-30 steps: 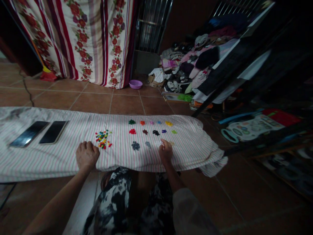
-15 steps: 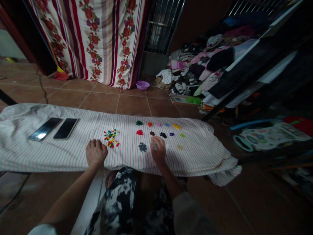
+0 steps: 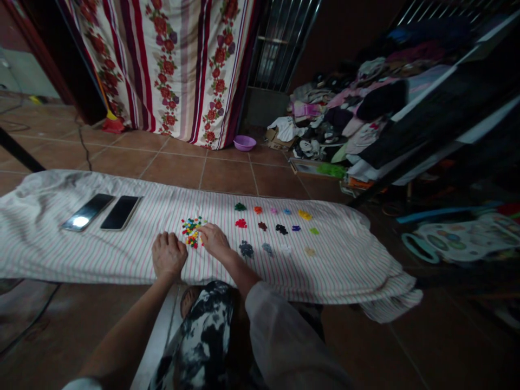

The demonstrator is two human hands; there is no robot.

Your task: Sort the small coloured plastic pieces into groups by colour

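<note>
My left hand rests palm down on the striped cloth, fingers curled under, beside a mixed heap of tiny coloured pieces. Its fingertips are hidden. From the right, my right hand reaches to that heap, its fingers closed together at the edge; whatever they pinch is too small to make out. Further right lie small single-colour piles: dark green, orange, yellow, red, brown, black, dark grey, light grey, beige and several others.
Two phones lie on the cloth at the left. Beyond its far edge are a tiled floor, a purple basin and a floral curtain. A heap of clothes fills the back right, and a plastic toy panel stands at the right.
My right hand has moved left, from beside the grey piles to the mixed heap, uncovering the light grey pile. My left hand stays beside the heap. The view has shifted slightly.
</note>
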